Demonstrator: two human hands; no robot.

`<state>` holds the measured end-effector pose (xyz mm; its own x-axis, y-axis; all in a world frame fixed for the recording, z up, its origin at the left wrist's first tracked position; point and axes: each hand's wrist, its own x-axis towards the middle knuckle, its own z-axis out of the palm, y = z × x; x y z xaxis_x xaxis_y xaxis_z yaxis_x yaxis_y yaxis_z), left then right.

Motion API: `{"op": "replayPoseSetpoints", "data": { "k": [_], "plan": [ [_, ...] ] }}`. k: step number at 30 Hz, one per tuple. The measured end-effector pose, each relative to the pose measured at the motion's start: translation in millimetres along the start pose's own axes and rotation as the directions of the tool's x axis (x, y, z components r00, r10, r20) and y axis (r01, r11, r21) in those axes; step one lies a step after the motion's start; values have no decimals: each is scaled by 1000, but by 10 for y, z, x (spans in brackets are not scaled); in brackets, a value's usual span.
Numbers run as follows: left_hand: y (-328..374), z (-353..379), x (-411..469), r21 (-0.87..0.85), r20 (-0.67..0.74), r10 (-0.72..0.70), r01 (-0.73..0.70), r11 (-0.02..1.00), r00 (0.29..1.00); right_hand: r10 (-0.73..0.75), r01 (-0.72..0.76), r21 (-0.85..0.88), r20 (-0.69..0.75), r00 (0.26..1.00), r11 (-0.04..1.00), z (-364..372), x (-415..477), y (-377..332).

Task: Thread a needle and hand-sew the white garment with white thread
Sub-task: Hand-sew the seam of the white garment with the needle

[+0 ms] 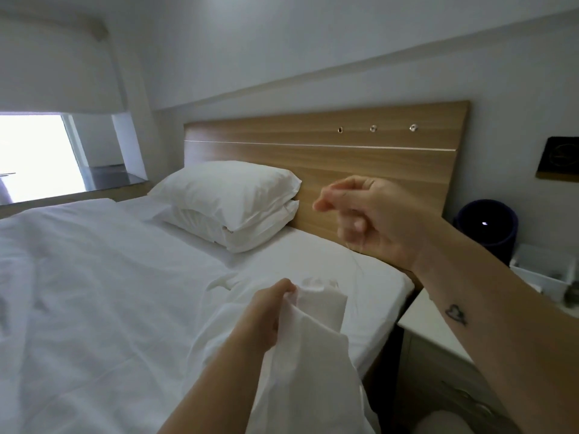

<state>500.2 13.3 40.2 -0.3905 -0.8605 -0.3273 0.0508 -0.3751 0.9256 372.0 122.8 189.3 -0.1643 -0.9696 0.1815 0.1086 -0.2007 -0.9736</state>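
On my feed the left hand (266, 311) sits low in the middle, its fingers curled round a bunched fold of the white garment (307, 355) and gripping it. The rest of the cloth hangs down along the forearm toward the bottom edge. The right hand (369, 214) is raised above and to the right of it, well apart. Its fingers are curled in and its thumb and forefinger are pressed together in a pinch. That hand is blurred, so I cannot make out a needle. A faint, thin thread (355, 256) shows just under it, slanting down toward the garment, and as far as I can tell the pinch holds its upper end. The right forearm carries a small dark tattoo (456, 313).

Both hands hover over the bed (94, 292), which is covered in rumpled white linen. Two white pillows (232, 195) are stacked against a wooden headboard (344, 151). To the right of the bed stands a white nightstand (432, 333), and on it are a dark cylinder (485, 223) with a small lit dot and a clear box (545, 270) beside it. A bright window (34, 158) glows at the far left.
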Motion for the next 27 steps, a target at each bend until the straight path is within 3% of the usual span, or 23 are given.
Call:
{"op": "replayPoseSetpoints", "data": {
  "k": [1,3,5,8,10,13,15,19,22,27],
  "plan": [
    [2,-7,-31,1,-1,48,-48,999,999,57,-46,-180,59,997,983,-49,-32,18],
    [6,-48,-98,24,17,155,-156,988,988,175,-85,-585,101,979,807,-149,-68,90],
    [7,-77,-188,45,62,239,-242,969,969,168,-70,-779,47,985,623,-205,-55,229],
    [20,-95,-315,83,110,325,-335,939,939,42,-31,-785,-6,999,619,-167,-25,500],
    [16,-96,-373,101,129,361,-374,922,924,33,7,-803,33,999,596,-142,19,675],
    [7,-100,-435,128,142,395,-412,902,908,56,14,-745,69,996,667,-159,65,828],
    [0,-111,-458,186,151,425,-448,875,893,-10,43,-699,51,999,714,-191,87,844],
    [69,-138,-469,359,127,542,-548,756,831,-165,161,-576,46,985,802,-205,128,791],
    [132,-148,-501,509,89,647,-593,623,757,-193,178,-526,27,981,831,-227,167,794],
    [-14,-102,-535,538,76,575,-519,664,815,-170,144,-574,9,985,806,-244,172,928]
  ]
}}
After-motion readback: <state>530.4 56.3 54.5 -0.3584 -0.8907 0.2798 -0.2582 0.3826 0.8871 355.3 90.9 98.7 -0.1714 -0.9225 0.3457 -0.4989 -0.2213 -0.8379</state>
